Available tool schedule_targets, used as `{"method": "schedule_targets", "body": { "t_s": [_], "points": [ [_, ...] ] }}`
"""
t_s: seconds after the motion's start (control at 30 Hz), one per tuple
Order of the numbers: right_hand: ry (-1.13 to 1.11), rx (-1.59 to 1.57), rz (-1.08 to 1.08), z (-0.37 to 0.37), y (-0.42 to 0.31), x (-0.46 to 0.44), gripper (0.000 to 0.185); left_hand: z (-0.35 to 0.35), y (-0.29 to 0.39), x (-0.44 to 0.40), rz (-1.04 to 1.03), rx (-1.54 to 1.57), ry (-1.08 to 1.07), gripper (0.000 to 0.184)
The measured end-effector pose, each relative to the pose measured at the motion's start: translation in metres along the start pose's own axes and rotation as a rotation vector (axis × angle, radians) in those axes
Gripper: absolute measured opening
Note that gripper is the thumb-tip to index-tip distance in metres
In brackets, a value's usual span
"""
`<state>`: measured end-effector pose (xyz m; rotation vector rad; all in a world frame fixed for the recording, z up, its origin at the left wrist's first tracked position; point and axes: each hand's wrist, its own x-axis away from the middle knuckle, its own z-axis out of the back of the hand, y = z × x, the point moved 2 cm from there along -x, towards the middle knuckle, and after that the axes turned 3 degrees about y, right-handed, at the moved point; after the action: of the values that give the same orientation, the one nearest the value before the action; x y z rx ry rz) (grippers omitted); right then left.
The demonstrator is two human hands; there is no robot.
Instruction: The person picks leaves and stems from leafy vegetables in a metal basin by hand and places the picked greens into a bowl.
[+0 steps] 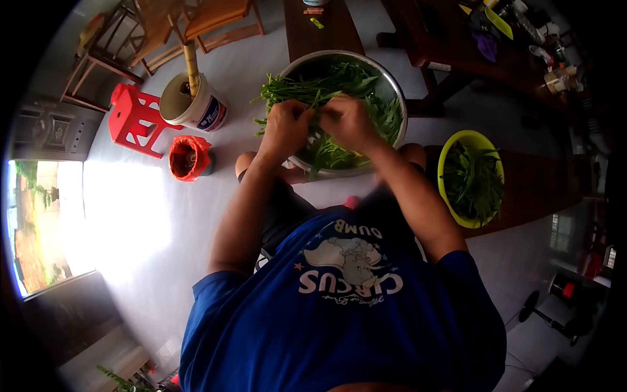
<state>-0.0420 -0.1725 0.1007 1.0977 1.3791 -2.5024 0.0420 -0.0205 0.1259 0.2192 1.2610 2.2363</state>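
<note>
A wide metal basin (403, 98) stands in front of my knees, heaped with long-stemmed leafy greens (356, 80) that look like water spinach. Over its near half, my left hand (287, 129) pinches a green stem, its fingers curled together. My right hand (349, 124) is close beside it, with thumb and fingers closed on the same bit of greens. The fingertips nearly meet, so the held piece is partly hidden. Thin stems stick out past the basin's left rim. To the right, a yellow-green plastic basket (444, 189) holds more leafy greens (473, 179).
At left are a white bucket (212, 111) with a bamboo piece in it, a red plastic stool (134, 121) and a red-bagged bin (189, 159). Wooden chairs (219, 23) stand behind. A dark wooden bench (323, 36) lies beyond the basin, and a cluttered table (457, 65) at upper right.
</note>
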Motion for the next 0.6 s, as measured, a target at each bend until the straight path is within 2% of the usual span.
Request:
{"method": "schedule_targets", "body": {
  "t_s": [0.1, 0.13, 0.23, 0.27, 0.3, 0.43, 0.5, 0.6],
  "points": [
    [0.031, -0.314, -0.528, 0.016, 0.02, 0.007, 0.009, -0.001, -0.006, 0.003, 0.011, 0.006, -0.025, 0.029],
    [0.027, -0.375, -0.502, 0.022, 0.03, 0.008, 0.013, 0.003, -0.005, 0.003, 0.053, 0.008, -0.04, 0.028],
    [0.053, -0.292, -0.422, 0.045, 0.036, 0.005, 0.017, 0.011, -0.016, -0.001, 0.098, 0.074, -0.082, 0.026],
    [0.065, -0.333, -0.543, 0.051, 0.034, 0.008, 0.018, 0.014, -0.019, -0.002, 0.095, 0.089, -0.095, 0.025],
    [0.068, -0.382, -0.57, 0.056, 0.032, 0.007, 0.016, 0.016, -0.017, -0.003, 0.091, 0.104, -0.11, 0.025],
    [-0.082, -0.09, -0.327, 0.058, 0.027, 0.013, 0.011, 0.022, -0.01, 0.001, 0.053, 0.135, -0.129, 0.023],
    [-0.039, -0.067, -0.209, 0.051, 0.022, 0.017, 0.013, 0.021, -0.014, 0.0, 0.095, 0.192, -0.155, 0.024],
    [-0.116, 0.008, -0.173, 0.048, 0.012, 0.024, 0.015, 0.022, -0.017, 0.001, 0.197, 0.319, -0.154, 0.025]
  ]
}}
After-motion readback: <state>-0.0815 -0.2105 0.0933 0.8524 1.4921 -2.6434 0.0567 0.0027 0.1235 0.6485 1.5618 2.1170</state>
